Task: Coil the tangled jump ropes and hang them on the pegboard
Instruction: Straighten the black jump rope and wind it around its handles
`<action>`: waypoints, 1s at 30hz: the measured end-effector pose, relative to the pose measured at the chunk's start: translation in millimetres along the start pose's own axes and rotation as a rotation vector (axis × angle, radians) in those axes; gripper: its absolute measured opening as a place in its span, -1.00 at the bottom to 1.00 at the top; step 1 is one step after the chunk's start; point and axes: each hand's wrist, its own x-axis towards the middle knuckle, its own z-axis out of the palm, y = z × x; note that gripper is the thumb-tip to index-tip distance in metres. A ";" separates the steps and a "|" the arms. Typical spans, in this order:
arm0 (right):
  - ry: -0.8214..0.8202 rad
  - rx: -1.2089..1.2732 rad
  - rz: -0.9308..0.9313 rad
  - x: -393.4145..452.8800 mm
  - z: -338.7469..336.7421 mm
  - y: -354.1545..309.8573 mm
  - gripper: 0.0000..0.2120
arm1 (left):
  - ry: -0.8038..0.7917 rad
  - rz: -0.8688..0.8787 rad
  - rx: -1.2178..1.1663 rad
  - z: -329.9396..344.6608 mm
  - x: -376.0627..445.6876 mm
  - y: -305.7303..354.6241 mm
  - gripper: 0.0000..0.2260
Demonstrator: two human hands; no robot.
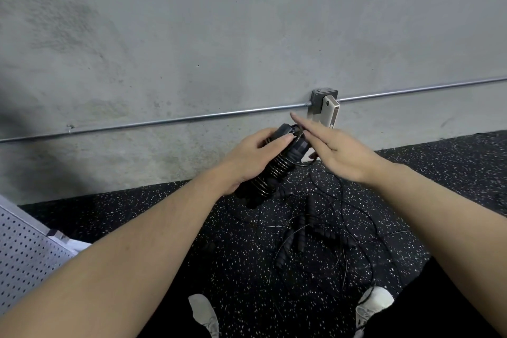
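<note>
Head view: L hand [255, 156] grips black jump rope handles [285, 151] w/ cord wound in tight coils round them, held above floor, thumb on top. R hand [337, 151] just beside, fingers straight, index extended; a cord loop [304, 164] runs under palm, contact unclear. Remaining tangled ropes [310, 230] lie on speckled black floor [439, 173] between white shoes [204, 313]. Pegboard [24, 255] lower left, leaning. Grey wall [219, 22] w/ conduit [164, 123] and outlet box [323, 103]

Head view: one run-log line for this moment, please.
left hand: grips wrapped rope handles | right hand: fingers straight, guiding cord | tangled ropes: on floor | pegboard: lower left
</note>
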 end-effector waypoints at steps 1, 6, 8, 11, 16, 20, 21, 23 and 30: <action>-0.049 -0.012 0.008 -1.0 -1.6 -2.3 -0.55 | -0.006 0.001 0.018 -0.3 -0.7 0.2 -0.77; -0.027 0.330 0.065 -5.3 2.0 -8.6 -0.62 | -0.056 -0.054 -0.076 -0.4 -4.0 -1.8 -0.76; 0.066 0.498 0.129 -2.1 8.8 -10.9 -0.69 | -0.027 -0.028 -0.134 1.1 -3.7 -1.0 -0.78; 0.290 0.641 0.247 5.0 22.3 -9.6 -0.79 | 0.043 0.012 -0.158 7.5 -2.5 2.4 -0.77; 0.528 0.674 0.286 12.1 28.8 -15.2 -0.74 | 0.104 0.005 -0.167 15.0 1.9 1.4 -0.78; 0.544 0.768 0.220 16.1 25.2 -13.1 -0.83 | 0.110 -0.012 -0.176 10.5 2.9 4.1 -0.80; 0.531 0.793 0.226 17.0 24.9 -12.3 -0.88 | 0.109 -0.012 -0.187 9.5 2.6 4.6 -0.80; 0.493 0.826 0.212 17.5 23.0 -7.8 -0.95 | 0.110 -0.006 -0.202 8.6 2.4 4.6 -0.80; 0.369 0.779 0.156 15.2 7.8 -3.9 -0.79 | 0.087 0.045 -0.158 7.3 0.3 4.4 -0.86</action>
